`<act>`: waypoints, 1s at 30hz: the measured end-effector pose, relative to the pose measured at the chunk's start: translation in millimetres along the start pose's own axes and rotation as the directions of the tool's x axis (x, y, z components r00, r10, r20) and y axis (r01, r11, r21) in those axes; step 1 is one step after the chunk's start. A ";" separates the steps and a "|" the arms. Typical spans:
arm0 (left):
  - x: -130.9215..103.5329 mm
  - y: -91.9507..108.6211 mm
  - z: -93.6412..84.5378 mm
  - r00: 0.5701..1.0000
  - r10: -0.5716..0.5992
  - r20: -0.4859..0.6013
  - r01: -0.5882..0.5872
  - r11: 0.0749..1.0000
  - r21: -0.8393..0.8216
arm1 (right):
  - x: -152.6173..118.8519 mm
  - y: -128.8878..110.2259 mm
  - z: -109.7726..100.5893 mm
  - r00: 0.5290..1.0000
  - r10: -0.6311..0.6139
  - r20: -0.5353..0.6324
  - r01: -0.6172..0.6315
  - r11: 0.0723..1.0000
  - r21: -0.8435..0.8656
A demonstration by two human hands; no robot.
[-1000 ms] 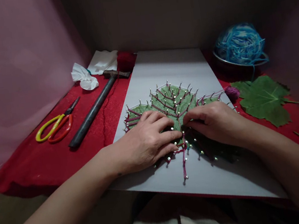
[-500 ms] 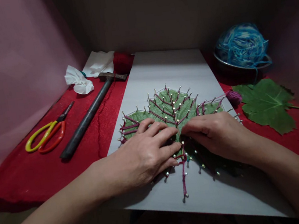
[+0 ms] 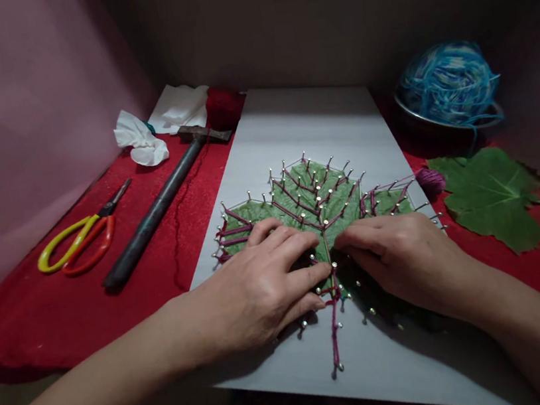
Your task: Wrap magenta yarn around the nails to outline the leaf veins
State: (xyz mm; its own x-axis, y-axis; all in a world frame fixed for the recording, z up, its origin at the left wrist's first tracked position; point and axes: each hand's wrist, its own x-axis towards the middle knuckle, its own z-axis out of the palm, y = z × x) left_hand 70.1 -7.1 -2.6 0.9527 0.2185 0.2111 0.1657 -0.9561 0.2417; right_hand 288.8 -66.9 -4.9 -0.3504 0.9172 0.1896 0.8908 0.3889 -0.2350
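A green leaf (image 3: 333, 190) lies on a pale grey board (image 3: 312, 113), ringed by several upright nails with thread between them. Purple yarn (image 3: 295, 205) runs along its veins and down the stem. My left hand (image 3: 267, 290) rests over the leaf's left half, fingers spread and slightly bent, tips near the central vein. Just right of that vein, my right hand (image 3: 398, 255) is closed in a pinch, low over the leaf. What is between its fingertips is hidden. A purple yarn ball (image 3: 430, 180) sits off the board's right edge, its strand reaching the nails on the right lobe.
On the red cloth (image 3: 66, 325) at left lie scissors (image 3: 81, 236), a hammer (image 3: 155, 208), crumpled white tissue (image 3: 141, 140) and red yarn (image 3: 225, 107). Blue yarn (image 3: 449, 83) fills a metal bowl (image 3: 432, 120) at back right, with a loose leaf (image 3: 494, 194) in front.
The view has shifted slightly, so the board and leaf appear a little lower and further right. Both hands keep nearly the same pose over the leaf.
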 end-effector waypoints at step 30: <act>-0.2 -1.2 1.5 0.999 0.017 0.033 -0.019 0.998 0.053 | 11.5 -5.9 -5.8 0.974 0.224 0.044 -0.215 0.965 -0.154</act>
State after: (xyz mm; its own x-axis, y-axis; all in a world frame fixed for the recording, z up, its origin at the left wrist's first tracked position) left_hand 70.1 -6.3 -4.4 0.9633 0.1959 0.1837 0.1614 -0.9691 0.1867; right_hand 281.2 -59.1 4.2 -0.1546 0.9838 0.0904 0.9789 0.1649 -0.1208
